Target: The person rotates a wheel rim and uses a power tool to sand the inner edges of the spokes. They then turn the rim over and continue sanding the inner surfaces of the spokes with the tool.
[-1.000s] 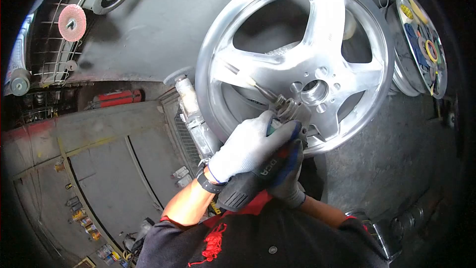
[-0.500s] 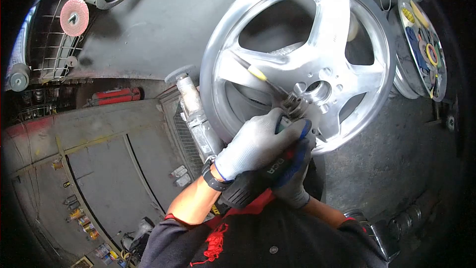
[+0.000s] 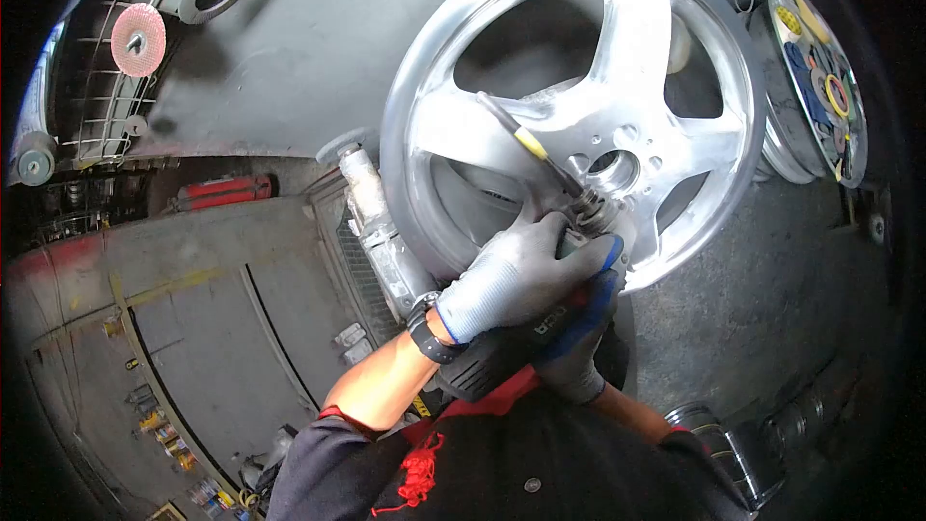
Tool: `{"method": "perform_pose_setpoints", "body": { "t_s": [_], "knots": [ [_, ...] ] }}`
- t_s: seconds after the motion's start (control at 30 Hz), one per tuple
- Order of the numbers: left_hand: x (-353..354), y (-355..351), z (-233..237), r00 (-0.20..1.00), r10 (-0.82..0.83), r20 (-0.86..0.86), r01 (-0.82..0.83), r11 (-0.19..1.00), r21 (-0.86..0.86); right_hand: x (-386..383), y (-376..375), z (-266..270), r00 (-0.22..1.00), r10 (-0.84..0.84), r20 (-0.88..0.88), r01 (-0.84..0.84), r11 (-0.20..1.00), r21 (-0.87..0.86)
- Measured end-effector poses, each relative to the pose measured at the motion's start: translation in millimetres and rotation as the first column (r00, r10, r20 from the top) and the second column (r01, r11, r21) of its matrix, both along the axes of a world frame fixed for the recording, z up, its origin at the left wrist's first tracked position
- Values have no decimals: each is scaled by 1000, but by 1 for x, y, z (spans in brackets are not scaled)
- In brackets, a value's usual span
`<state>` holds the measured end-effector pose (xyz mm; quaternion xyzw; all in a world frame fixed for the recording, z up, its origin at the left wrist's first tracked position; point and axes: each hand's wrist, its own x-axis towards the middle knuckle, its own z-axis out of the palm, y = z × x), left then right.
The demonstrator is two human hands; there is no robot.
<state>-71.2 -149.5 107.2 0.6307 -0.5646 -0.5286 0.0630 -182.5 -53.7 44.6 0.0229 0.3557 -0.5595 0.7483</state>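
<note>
A bare silver alloy wheel [image 3: 637, 48] with broad spokes stands facing me. Both my gloved hands are wrapped round a dark die grinder [image 3: 487, 359] with "DCA" lettering on its body. My left hand [image 3: 521, 275] grips near its front end, by the collet. Lower and to the right, my right hand [image 3: 584, 347] is closed round the body, partly hidden behind the left. From the collet a long thin shaft [image 3: 531, 142] with a yellow band reaches up and left across the wheel. Its tip appears over the left spoke; whether it touches cannot be told.
Left of the wheel lies another grey power tool [image 3: 371, 212] with a disc. Abrasive discs [image 3: 138, 41] hang on a wire rack at upper left. A red cylinder [image 3: 224, 192] lies below it. At right, a round tray [image 3: 820, 82] holds tape and small items.
The grinder's front end and shaft have shifted to the right, with my left hand moving along. The shaft shows more sharply now. The whole view has shifted slightly.
</note>
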Motion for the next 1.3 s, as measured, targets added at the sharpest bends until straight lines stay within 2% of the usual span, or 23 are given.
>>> {"method": "perform_pose_setpoints", "body": {
  "t_s": [0.03, 0.07, 0.1, 0.17, 0.23, 0.27, 0.33, 0.4, 0.47, 0.57, 0.63, 0.7, 0.73, 0.8, 0.87, 0.9, 0.97, 1.0, 1.03, 1.07, 1.2, 1.27, 1.3],
  "knots": [
    [0, 0, 0, 1000, -8, 19, 8, 1000, -13, -3, -5, 7, 902, 34, -430, -167, 947, -275],
    [2, 1, 1, 1000, -7, 22, 7, 1000, -11, -5, -8, 10, 638, -76, -766, -417, 803, -427],
    [6, 3, 3, 999, 36, -9, -36, 999, -7, -1, -8, 9, 640, -74, -765, -415, 804, -426],
    [15, 7, 7, 996, 76, -36, -76, 997, -2, 10, -8, 7, 845, 71, -531, -252, 927, -278],
    [23, 11, 8, 991, -89, -102, 65, 973, -223, 12, -9, 1, 893, 84, -442, -214, 943, -254],
    [21, 10, 9, 990, -91, -103, 67, 973, -221, 12, -8, 0, 932, 90, -351, -178, 958, -225],
    [14, 5, 12, 992, 96, -83, -91, 994, 63, 9, -8, 5, 874, 25, -486, -188, 938, -291],
    [5, 1, 7, 998, 52, -46, -51, 998, 34, 4, -5, 6, 795, -48, -604, -216, 909, -356],
    [1, 0, 4, 1000, 9, -9, -9, 1000, 8, -5, 3, 3, 897, 118, -427, -245, 935, -256],
    [2, 1, 2, 1000, -6, 8, 6, 1000, 19, -2, 1, 2, 961, 79, -264, -148, 956, -255],
    [9, 6, 4, 996, 84, -33, -83, 996, 27, 6, -3, 6, 967, 70, -246, -137, 955, -264],
    [18, 13, -3, 998, 18, -53, -21, 998, -55, 7, -5, 5, 971, 52, -232, -116, 955, -273],
    [19, 14, -5, 996, -46, -74, 35, 989, -140, 6, -5, 2, 936, 79, -342, -177, 947, -267],
    [10, 12, -7, 999, -3, -51, -1, 996, -90, 5, -5, 1, 887, 107, -450, -240, 938, -250],
    [0, 6, -5, 999, 43, -31, -44, 998, -40, 2, -5, 7, 987, -7, -162, -23, 982, -186],
    [-4, 3, -4, 1000, -2, -2, 2, 1000, -3, 1, -7, 11, 986, -7, -167, -25, 982, -185],
    [-5, 2, -3, 999, -44, 26, 43, 999, 32, -2, -11, 16, 664, -12, -748, -331, 891, -309],
    [-2, 4, -3, 999, -25, 28, 25, 1000, 0, 1, -5, 5, 665, -10, -747, -334, 890, -310],
    [0, 7, -3, 1000, -7, 30, 8, 1000, -29, 6, 6, -17, 880, 74, -469, -188, 961, -201],
    [4, 10, -3, 999, -6, 34, 7, 1000, -28, 8, 12, -28, 989, 81, -123, -87, 996, -37],
    [10, 11, -2, 994, 104, -35, -102, 994, 50, 11, -2, -6, 977, 39, -208, -78, 980, -184],
    [5, 9, -4, 993, 103, -53, -100, 993, 59, 14, 5, -23, 857, 53, -512, -160, 973, -166],
    [0, 7, -5, 1000, 16, 9, -16, 1000, 18, 11, 3, -20, 854, 55, -517, -162, 973, -163]
  ]
}}
